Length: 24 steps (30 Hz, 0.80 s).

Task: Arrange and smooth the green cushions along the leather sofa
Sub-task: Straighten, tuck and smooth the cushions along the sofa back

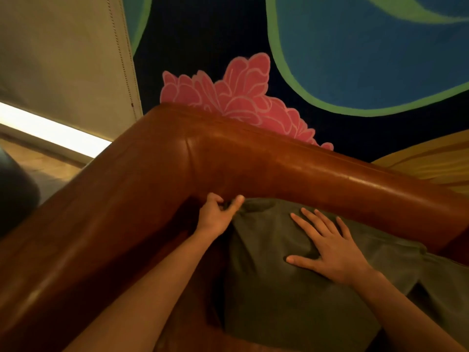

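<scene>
Both hands work the green cushion [279, 288]: my left hand [215, 214] pinches its top corner against the leather sofa [253, 158] corner to seat it, while my right hand [327, 245] lies flat and open on its face, pressing creases smooth.

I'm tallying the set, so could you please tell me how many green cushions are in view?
2. One green cushion sits in the sofa corner under both hands; a second cushion lies at its right, cut off by the frame. More may be hidden.
</scene>
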Tool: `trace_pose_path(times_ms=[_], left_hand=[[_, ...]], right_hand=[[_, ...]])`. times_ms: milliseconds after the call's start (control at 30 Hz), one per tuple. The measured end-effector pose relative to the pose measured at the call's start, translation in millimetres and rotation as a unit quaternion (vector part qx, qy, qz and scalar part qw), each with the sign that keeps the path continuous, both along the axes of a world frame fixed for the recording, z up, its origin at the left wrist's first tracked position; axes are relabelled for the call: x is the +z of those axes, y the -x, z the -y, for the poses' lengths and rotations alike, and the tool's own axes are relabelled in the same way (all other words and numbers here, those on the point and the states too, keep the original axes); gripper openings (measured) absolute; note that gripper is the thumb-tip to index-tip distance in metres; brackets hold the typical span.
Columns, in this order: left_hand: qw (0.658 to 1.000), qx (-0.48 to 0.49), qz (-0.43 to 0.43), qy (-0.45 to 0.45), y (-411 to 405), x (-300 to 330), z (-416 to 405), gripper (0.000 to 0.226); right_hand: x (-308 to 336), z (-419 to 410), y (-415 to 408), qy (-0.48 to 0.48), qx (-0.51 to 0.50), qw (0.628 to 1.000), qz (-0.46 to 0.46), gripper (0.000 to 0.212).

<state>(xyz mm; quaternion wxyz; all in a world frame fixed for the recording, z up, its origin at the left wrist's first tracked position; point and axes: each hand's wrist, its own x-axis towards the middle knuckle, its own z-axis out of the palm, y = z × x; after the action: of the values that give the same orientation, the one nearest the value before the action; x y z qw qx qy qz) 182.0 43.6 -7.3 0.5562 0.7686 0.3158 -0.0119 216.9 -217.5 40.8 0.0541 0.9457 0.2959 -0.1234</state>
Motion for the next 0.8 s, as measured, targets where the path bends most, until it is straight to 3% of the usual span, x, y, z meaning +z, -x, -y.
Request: trace_pose_path(times_ms=[100, 200, 267, 333, 367, 433, 500, 567, 633, 733, 800], left_hand=[[0.998, 0.002, -0.013, 0.065, 7, -8, 1, 0.055], [0.995, 0.009, -0.006, 0.101, -4, -9, -4, 0.037], [0.998, -0.015, 0.010, 0.063, -9, -7, -8, 0.026], [0.991, -0.089, 0.040, -0.094, -12, 1, -14, 0.023], [0.964, -0.149, 0.051, -0.214, -13, 7, -18, 0.022], [0.866, -0.267, 0.078, -0.416, -19, 21, -23, 0.019], [0.804, -0.317, 0.099, -0.494, -26, 31, -28, 0.026], [0.823, -0.296, 0.109, -0.472, -35, 37, -32, 0.029], [0.888, -0.229, 0.098, -0.386, -43, 37, -33, 0.026], [0.982, -0.117, 0.042, -0.142, -53, 27, -27, 0.029], [0.999, -0.045, 0.018, 0.019, -52, 18, -22, 0.034]], right_hand=[[0, -1, 3, 0.002, 0.000, 1.000, -0.001, 0.091], [1, -1, 2, -0.002, -0.002, 1.000, 0.001, 0.091], [1, 0, 2, 0.000, -0.003, 1.000, 0.003, 0.091], [-1, 0, 3, 0.000, 0.000, 1.000, 0.009, 0.091], [-2, 0, 4, 0.001, 0.000, 1.000, 0.014, 0.091], [-3, 1, 2, 0.002, -0.002, 1.000, 0.019, 0.091], [-2, 3, 1, -0.004, -0.006, 1.000, 0.019, 0.091], [-1, 4, 0, -0.007, -0.009, 1.000, 0.020, 0.090], [-2, 4, 0, -0.009, -0.009, 1.000, 0.020, 0.090], [-2, 3, 1, -0.007, -0.009, 1.000, 0.019, 0.090], [-2, 4, 0, -0.010, -0.008, 1.000, 0.017, 0.090]])
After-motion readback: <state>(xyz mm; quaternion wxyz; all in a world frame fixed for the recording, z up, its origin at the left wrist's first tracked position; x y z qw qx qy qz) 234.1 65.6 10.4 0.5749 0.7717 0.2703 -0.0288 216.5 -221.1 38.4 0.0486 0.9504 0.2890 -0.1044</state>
